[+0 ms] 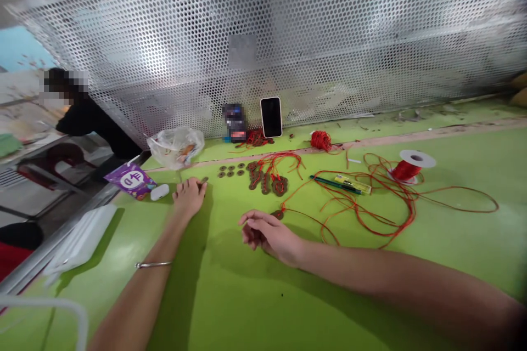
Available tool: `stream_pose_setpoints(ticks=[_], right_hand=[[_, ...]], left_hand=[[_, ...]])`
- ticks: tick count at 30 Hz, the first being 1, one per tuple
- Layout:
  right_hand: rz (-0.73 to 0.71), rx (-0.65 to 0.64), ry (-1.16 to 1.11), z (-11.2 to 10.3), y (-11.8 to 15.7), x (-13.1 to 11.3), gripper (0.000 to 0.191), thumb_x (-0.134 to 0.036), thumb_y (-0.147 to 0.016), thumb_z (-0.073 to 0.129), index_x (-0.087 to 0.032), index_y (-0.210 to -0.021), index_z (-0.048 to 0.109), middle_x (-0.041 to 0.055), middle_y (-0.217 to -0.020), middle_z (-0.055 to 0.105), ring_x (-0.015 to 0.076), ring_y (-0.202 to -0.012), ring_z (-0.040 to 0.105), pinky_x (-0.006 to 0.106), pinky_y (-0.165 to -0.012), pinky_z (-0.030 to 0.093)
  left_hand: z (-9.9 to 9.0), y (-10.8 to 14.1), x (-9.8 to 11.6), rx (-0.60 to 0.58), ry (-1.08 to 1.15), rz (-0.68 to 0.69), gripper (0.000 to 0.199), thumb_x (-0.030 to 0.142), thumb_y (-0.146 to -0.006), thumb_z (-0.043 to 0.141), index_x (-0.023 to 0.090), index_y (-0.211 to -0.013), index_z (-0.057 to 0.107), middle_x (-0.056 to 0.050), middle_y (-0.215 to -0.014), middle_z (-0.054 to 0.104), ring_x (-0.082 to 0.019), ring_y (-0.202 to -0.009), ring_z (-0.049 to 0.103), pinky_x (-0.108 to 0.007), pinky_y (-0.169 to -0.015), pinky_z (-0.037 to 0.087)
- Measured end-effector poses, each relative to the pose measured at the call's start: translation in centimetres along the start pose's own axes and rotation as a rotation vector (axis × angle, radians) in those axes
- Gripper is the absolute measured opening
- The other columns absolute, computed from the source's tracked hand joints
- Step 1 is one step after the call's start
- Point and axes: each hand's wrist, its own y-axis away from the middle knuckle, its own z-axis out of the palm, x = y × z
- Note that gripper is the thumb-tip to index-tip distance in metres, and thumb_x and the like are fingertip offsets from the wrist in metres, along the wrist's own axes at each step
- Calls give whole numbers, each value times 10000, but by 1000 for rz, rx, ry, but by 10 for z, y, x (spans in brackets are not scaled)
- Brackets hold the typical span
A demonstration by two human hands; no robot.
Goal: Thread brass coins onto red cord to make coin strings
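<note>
My left hand (189, 197) rests on the green table with fingers bent, and a small brass-coloured coin with a hole (205, 179) shows at its thumb and fingertip. To its right, several loose holed coins (231, 170) lie in two rows. Beyond them are strung coin bundles (264, 182) with red cords. My right hand (269, 235) hovers over the table, fingers loosely curled and apart, with nothing visible in them. Just behind it lies a coin piece (278, 214) tied to red cord, partly covered by the hand.
Loose red cord (405, 219) sprawls at right beside a spool (411, 167), a green pen (335, 184) and a yellow packet (353, 184). A phone (271, 117) leans on the perforated metal screen (329, 38). Left are a plastic bag (176, 145), a purple pouch (130, 180), a white case (160, 192) and another person (96, 126).
</note>
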Motion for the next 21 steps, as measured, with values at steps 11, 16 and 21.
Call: stream_pose_setpoints(ticks=[11, 16, 21], right_hand=[[8, -2, -24, -1, 2, -1, 209, -298, -698, 657, -145, -813, 574, -3, -636, 582, 93, -572, 516, 230, -543, 337], [14, 21, -51, -2, 2, -2, 241, -309, -671, 694, -144, -801, 577, -5, -641, 586, 89, -585, 524, 215, -542, 335], [11, 21, -71, -7, 0, 1, 245, -308, -679, 708, -144, -808, 579, -11, -642, 587, 76, -555, 505, 204, -526, 327]], left_hand=[[-13, 8, 5, -31, -17, 101, 260, 308, -968, 307, 193, -1006, 537, -106, -974, 654, -251, -815, 627, -286, -600, 402], [-14, 10, 5, 14, 14, 99, 312, 344, -974, 301, 197, -986, 576, -97, -896, 676, -250, -770, 636, -274, -558, 363], [-17, 8, -1, 99, 58, 88, 296, 319, -961, 334, 184, -993, 596, -104, -870, 688, -248, -729, 637, -275, -559, 357]])
